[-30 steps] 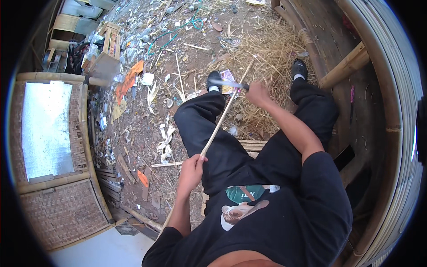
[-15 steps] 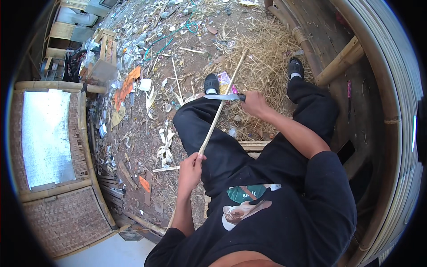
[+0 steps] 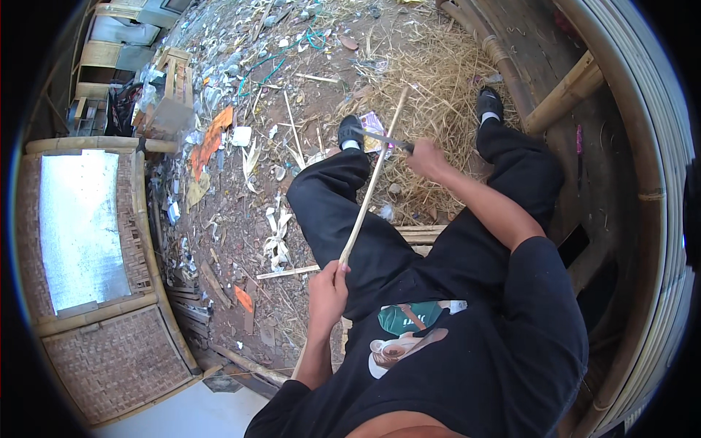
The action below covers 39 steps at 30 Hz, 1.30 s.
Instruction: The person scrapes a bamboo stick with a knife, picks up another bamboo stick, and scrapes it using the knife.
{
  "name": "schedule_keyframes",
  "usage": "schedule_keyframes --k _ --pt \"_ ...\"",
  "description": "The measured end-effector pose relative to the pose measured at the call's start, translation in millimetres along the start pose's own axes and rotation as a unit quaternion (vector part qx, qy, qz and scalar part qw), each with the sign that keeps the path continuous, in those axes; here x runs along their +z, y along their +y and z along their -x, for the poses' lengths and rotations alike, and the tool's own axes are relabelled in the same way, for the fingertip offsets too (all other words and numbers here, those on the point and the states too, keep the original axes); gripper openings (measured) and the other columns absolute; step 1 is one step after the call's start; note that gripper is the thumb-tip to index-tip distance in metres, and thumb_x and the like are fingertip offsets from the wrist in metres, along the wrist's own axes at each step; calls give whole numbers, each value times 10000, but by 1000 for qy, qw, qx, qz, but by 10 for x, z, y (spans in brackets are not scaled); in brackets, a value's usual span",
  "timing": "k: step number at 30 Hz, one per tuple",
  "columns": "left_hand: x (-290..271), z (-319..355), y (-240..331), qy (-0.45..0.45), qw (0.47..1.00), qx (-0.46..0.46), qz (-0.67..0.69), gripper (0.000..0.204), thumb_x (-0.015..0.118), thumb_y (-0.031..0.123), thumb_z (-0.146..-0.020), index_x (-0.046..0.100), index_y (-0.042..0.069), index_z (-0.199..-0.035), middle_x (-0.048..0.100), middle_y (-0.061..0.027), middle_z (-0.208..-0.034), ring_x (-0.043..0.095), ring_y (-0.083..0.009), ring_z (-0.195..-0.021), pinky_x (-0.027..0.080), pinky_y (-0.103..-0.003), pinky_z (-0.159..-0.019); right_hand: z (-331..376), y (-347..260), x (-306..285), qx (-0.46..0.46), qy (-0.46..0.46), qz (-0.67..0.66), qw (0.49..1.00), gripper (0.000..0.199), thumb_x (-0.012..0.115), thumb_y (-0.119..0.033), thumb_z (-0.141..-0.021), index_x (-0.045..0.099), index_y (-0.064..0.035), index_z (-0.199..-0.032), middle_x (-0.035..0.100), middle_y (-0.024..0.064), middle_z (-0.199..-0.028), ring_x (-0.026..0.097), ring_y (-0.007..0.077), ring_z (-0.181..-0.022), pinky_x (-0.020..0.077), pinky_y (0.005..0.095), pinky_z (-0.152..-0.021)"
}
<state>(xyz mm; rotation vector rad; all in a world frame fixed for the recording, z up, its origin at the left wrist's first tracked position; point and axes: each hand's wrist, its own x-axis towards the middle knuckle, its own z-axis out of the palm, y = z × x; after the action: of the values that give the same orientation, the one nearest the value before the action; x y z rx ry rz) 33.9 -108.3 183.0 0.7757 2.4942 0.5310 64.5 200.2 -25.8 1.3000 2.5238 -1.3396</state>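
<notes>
My left hand [image 3: 328, 293] is closed round the near end of a long, pale bamboo strip [image 3: 364, 206], beside my left thigh. The strip slants away across my left leg, its far end over the straw. My right hand [image 3: 428, 160] grips the dark handle of a knife [image 3: 378, 136]. Its blade points left and crosses the strip toward the far end, above a purple and yellow wrapper [image 3: 372, 125]. Whether the edge touches the bamboo I cannot tell.
Dry straw and shavings [image 3: 438, 80] cover the ground ahead. Litter, with an orange scrap [image 3: 210, 142] and green string [image 3: 270, 73], lies to the left. A woven bamboo panel [image 3: 117, 358] stands at left. A bamboo post [image 3: 566, 93] and dark planks [image 3: 540, 55] are at right.
The knife has moved away from me along the strip toward its far end, and its blade has turned. My left hand and the strip have shifted slightly right.
</notes>
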Motion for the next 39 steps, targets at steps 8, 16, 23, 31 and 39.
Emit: schedule_keyframes --k 8,16,23,31,39 --pt "-32 37 11 4 1000 1 0 198 533 143 -953 640 -1 -869 553 -188 -578 570 -348 -526 406 -429 -525 50 -196 -108 -66 31 63 995 245 614 -187 -846 688 45 -871 683 253 -854 682 409 -812 543 490 -743" --pt "-65 64 -73 -16 1000 -7 -15 218 537 171 -963 640 1 -871 548 -164 -568 547 -308 -506 397 -414 -519 -174 41 7 -52 50 83 994 271 631 -274 -864 710 -17 -895 692 210 -842 696 347 -819 550 461 -712" --pt "-14 55 -252 -28 999 -24 37 225 524 163 -973 641 3 -865 507 -101 -541 485 -165 -470 358 -340 -475 -330 205 -58 79 81 6 993 233 602 -218 -859 701 -14 -911 689 212 -876 687 365 -814 538 462 -692" --pt "-75 122 -171 -55 998 -21 -7 239 517 160 -979 629 -10 -855 475 -61 -535 446 -123 -468 338 -304 -467 -348 312 -182 71 68 23 995 210 598 -191 -825 721 -60 -933 677 215 -844 683 347 -836 543 446 -741" --pt "-97 119 -390 -85 992 -51 76 264 520 186 -989 632 1 -837 481 -8 -564 442 -73 -520 343 -274 -486 -485 427 -218 22 103 90 990 168 526 -109 -888 668 -35 -839 675 162 -785 678 310 -746 549 403 -671"
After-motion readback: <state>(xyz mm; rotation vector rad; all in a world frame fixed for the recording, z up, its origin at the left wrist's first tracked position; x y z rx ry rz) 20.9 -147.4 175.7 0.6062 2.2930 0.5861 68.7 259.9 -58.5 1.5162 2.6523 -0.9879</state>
